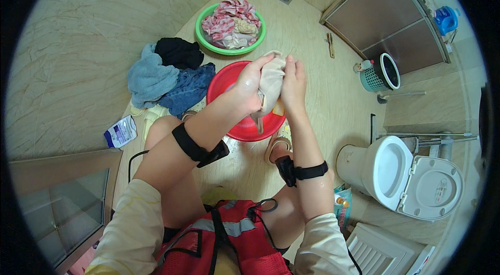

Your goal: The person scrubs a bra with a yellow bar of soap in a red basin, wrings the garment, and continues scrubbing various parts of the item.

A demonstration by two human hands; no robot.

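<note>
Both hands hold a damp-looking cream cloth [272, 80] above a red plastic basin [234, 134]. My left hand [250, 83] grips the cloth along its left side, fingers wrapped over its upper part. On the cloth's right side is my right hand [293, 83], its fingers bent at the top edge. A strip of the cloth hangs down over the basin. Something yellow [278, 108] shows beside the cloth near the right wrist; its kind is unclear. The basin stands on the floor between the person's feet, and the hands hide part of its inside.
A green basin [263, 37] of pink-and-white laundry stands beyond. Left lie a light blue fleece [150, 76], black cloth [179, 52], jeans [189, 89] and a detergent pouch [121, 131]. To the right are a toilet [390, 169], a green basket [371, 80] and a wooden-looking piece [331, 45].
</note>
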